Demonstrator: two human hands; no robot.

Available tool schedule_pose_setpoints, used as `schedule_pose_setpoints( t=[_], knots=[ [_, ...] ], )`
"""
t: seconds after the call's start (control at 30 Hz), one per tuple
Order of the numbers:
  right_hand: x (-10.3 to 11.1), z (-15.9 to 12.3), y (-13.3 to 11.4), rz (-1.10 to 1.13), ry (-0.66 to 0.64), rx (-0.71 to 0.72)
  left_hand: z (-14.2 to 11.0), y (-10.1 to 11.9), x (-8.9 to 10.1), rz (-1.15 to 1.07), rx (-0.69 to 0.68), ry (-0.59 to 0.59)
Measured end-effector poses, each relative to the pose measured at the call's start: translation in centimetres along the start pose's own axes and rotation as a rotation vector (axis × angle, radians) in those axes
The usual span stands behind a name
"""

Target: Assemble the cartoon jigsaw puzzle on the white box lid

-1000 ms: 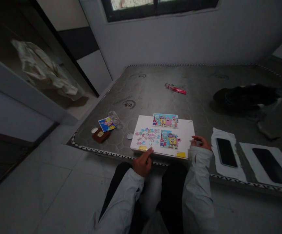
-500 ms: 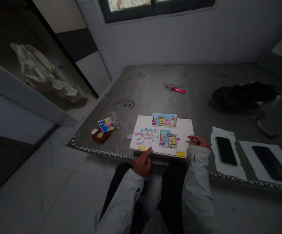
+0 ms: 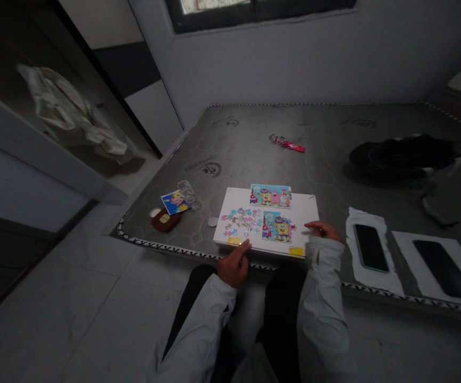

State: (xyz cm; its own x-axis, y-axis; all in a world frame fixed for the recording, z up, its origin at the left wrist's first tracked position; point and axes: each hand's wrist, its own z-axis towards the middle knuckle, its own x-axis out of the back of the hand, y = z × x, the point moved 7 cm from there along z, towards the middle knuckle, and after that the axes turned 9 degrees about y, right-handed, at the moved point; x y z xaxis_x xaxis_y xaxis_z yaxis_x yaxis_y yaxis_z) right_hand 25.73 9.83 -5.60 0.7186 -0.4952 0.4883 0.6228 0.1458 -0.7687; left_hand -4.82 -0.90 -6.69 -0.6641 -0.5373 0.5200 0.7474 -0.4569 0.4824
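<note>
Head camera: I have my left hand (image 3: 233,266) at the near edge of the white box (image 3: 304,206), index finger stretched onto its front rim between two yellow tabs (image 3: 234,241) (image 3: 296,251). It grasps nothing that I can see. My right hand (image 3: 326,233) is at the box's right side, index finger reaching in over the top and the other fingers curled. I cannot tell whether anything small is pinched in it. Over the last second those right fingers have shifted from the box's side edge a little further inward, which brings them nearer the joined puzzle section (image 3: 276,227); the section itself looks unchanged.

That section lies flat right of centre on the box, with a pink piece (image 3: 293,227) jutting from its right side. Loose puzzle pieces (image 3: 240,219) are scattered to its left, and a printed picture card (image 3: 270,196) lies just beyond it, near the far edge.

Further out on the grey mattress (image 3: 246,154), I see a small round disc (image 3: 212,221) beside the box, then a brown case (image 3: 165,220), a blue card (image 3: 175,202) and clear plastic packaging (image 3: 188,194). A red packet (image 3: 290,144) lies beyond; two phones (image 3: 371,248) (image 3: 445,268) rest on white sheets to my right.
</note>
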Motion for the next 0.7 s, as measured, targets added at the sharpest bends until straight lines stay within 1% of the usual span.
schedule_pose_setpoints(
  t=[0.17,0.4,0.47,0.6,0.7],
  knots=[
    [0.7,-0.5,-1.0,-0.078,0.146,-0.082,0.1,0.1,0.1,0.000,0.008,-0.005],
    [1.8,-0.4,-2.8,-0.160,0.258,-0.125,0.2,0.2,0.1,-0.002,-0.002,-0.004],
    [1.9,-0.4,-3.2,-0.157,0.256,-0.131,0.2,0.2,0.2,0.000,-0.002,-0.004],
    [1.8,-0.4,-3.6,-0.154,0.193,-0.113,0.3,0.2,0.2,0.008,0.007,-0.003],
    [1.6,-0.3,-3.5,-0.132,0.154,-0.088,0.3,0.2,0.2,0.018,0.012,0.003]
  ],
)
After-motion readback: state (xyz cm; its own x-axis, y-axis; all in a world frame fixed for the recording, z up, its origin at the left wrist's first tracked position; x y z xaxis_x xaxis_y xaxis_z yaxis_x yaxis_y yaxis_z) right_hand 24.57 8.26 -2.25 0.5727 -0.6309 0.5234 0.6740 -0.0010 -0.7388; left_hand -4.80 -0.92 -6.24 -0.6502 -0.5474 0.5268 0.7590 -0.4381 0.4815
